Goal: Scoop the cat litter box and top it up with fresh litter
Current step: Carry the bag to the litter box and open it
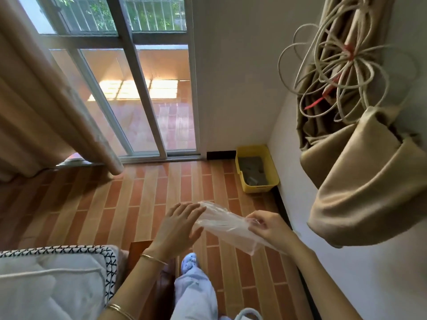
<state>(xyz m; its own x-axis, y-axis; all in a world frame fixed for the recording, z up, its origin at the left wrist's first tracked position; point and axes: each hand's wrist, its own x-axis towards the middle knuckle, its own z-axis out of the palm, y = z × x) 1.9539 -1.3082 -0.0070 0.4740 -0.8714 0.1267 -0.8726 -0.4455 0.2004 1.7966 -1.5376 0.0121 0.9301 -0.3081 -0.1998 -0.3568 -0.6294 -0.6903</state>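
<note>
Head view showed the right hand (268,225) pinching one end of a clear plastic bag (226,225), while the left hand (180,225) lay with straight fingers against its other end. The yellow litter box (258,187), holding grey litter (251,169), sat on the tiled floor (138,204) in the wall corner, well apart from both hands.
</note>
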